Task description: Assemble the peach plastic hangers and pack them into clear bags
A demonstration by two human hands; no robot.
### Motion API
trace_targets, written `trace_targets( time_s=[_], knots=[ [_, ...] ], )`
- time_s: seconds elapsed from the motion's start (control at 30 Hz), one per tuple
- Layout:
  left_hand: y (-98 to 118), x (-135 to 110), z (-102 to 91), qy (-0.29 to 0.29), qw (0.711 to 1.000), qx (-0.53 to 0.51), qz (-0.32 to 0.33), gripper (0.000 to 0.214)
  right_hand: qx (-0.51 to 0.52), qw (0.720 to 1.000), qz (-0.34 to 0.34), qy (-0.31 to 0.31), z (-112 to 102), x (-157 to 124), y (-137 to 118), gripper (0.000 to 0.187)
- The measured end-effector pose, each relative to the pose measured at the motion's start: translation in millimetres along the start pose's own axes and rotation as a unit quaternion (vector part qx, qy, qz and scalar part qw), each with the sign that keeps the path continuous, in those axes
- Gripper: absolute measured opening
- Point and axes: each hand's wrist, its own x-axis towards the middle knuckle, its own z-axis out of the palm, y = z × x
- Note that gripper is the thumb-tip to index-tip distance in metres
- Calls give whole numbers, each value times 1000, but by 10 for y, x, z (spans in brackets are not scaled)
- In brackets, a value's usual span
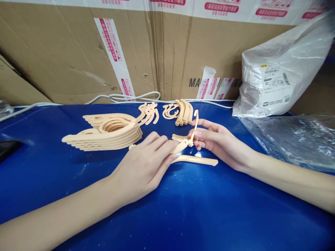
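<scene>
A peach plastic hanger body (195, 160) lies on the blue table (183, 209) between my hands. My left hand (146, 164) grips its left part, fingers closed over it. My right hand (211, 137) pinches a thin peach hook piece (194, 127) that stands upright at the hanger's middle joint. Behind my left hand lies a stack of several finished peach hangers (104, 134). Two small heaps of loose hook pieces (149, 113) and curved hook parts (180, 112) lie further back.
Large taped cardboard boxes (78, 55) wall off the back. A white cable (125, 97) runs along their foot. A white plastic bag with a label (277, 80) and clear plastic wrap (293, 139) sit at the right. A dark object (6, 148) lies at the left edge.
</scene>
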Motion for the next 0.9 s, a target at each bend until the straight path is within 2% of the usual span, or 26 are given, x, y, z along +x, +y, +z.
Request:
trace_targets(
  time_s=[0.67,0.9],
  knots=[
    [-27,-1,62,61,991,97,61,31,-28,999,-1,16,11,0,-19,23],
    [7,23,23,54,993,80,72,26,-33,999,20,-2,-19,-5,-36,27]
  ],
)
